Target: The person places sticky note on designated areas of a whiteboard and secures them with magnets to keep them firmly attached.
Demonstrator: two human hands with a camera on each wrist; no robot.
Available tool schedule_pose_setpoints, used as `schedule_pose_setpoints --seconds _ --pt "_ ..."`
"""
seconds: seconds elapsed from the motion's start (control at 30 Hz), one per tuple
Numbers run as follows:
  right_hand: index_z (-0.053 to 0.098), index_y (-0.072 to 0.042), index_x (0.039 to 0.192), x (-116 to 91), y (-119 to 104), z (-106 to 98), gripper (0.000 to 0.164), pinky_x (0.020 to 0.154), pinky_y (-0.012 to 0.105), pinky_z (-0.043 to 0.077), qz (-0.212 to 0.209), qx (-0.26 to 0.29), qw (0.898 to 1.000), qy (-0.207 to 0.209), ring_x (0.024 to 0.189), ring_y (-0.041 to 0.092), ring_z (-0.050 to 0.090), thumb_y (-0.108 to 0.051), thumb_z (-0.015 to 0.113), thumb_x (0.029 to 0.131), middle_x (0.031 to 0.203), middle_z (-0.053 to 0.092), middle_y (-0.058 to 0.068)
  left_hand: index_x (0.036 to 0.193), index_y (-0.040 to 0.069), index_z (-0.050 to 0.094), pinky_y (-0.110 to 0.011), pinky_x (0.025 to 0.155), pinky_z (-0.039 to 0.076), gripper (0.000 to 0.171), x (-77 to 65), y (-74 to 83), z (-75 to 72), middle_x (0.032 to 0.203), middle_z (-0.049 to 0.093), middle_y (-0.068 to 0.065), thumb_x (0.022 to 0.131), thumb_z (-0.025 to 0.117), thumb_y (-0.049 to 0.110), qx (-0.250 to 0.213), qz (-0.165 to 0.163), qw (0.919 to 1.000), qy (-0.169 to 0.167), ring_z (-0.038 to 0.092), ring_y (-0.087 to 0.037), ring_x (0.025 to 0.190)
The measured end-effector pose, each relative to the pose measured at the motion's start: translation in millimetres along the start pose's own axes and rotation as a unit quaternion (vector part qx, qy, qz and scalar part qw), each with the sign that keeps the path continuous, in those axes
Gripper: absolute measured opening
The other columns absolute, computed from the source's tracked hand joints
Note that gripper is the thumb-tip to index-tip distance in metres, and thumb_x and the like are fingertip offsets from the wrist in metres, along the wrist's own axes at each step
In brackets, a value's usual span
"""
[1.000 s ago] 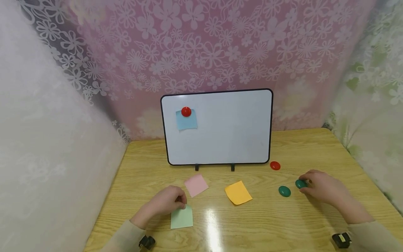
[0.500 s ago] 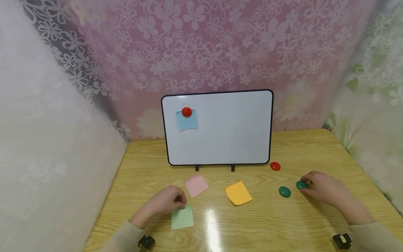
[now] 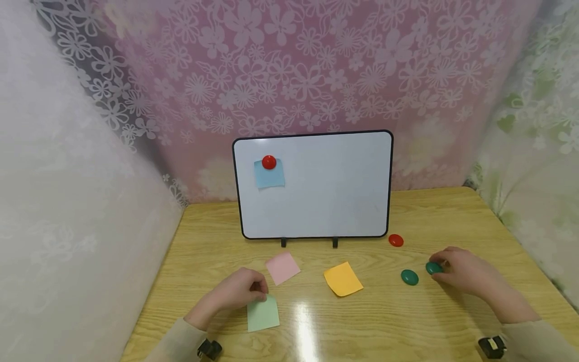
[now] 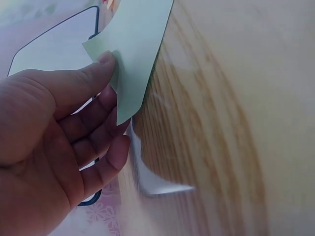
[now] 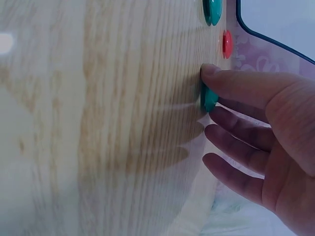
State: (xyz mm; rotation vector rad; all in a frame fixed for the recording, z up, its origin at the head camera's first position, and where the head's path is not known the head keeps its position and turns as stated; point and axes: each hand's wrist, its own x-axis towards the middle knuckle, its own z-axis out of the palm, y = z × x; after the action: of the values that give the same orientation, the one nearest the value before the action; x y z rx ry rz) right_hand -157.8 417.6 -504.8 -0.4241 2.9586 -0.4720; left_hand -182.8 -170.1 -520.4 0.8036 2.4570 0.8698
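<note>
My left hand (image 3: 242,289) pinches the top edge of a pale green sticky note (image 3: 263,314), thumb on one face and fingers behind. In the left wrist view the note (image 4: 135,54) bends up from the table around the thumb. At the right, my right hand (image 3: 466,271) has a round green magnet (image 3: 433,268) between thumb and fingertips, down at the table top. The right wrist view shows this magnet (image 5: 209,98) partly covered by the thumb, with the other fingers spread below. A second green magnet (image 3: 409,277) lies just left of it.
A whiteboard (image 3: 334,191) stands at the back on black feet, a blue sticky note (image 3: 269,178) under a red magnet (image 3: 269,162) on it. Pink (image 3: 282,267) and orange sticky notes (image 3: 343,279) lie before it. Another red magnet (image 3: 395,240) is by its right corner.
The head view has shifted very slightly. Both hands stay almost still, the left on the green sticky note and the right on the green magnet.
</note>
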Motion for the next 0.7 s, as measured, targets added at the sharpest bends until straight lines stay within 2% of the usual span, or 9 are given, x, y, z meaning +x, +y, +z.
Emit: schedule_pose_setpoints --seconds 0.17,0.4,0.7 --pt "0.076 -0.006 0.106 -0.9 2.1 2.3 0.034 0.078 0.050 0.058 -0.004 -0.006 1.000 0.007 0.089 0.024 0.066 -0.027 0.092 0.084 0.099 0.068 0.002 0.090 0.021 0.074 -0.027 0.066 0.054 0.012 0.0 -1.8 -1.0 0.084 0.068 0.013 0.098 0.081 0.015 -0.024 0.001 0.9997 -0.002 0.062 -0.005 0.073" --pt "0.074 -0.009 0.100 -2.9 7.6 3.0 0.032 0.079 0.047 0.057 -0.012 -0.009 1.000 0.010 0.088 0.021 0.065 -0.028 0.093 0.082 0.096 0.065 -0.001 0.093 0.015 0.076 -0.027 0.066 0.055 0.007 1.3 -0.9 -2.0 0.086 0.070 0.012 0.098 0.080 0.014 -0.050 0.006 0.9987 -0.004 0.064 -0.007 0.076" --pt "0.073 -0.011 0.103 -6.1 6.9 4.2 0.032 0.078 0.044 0.057 -0.012 -0.013 1.000 0.018 0.087 0.018 0.064 -0.030 0.091 0.085 0.097 0.065 -0.003 0.094 0.021 0.075 -0.029 0.071 0.054 0.008 -1.6 -1.4 -6.3 0.089 0.070 0.010 0.100 0.079 0.021 -0.082 0.005 0.9966 0.012 0.064 -0.010 0.080"
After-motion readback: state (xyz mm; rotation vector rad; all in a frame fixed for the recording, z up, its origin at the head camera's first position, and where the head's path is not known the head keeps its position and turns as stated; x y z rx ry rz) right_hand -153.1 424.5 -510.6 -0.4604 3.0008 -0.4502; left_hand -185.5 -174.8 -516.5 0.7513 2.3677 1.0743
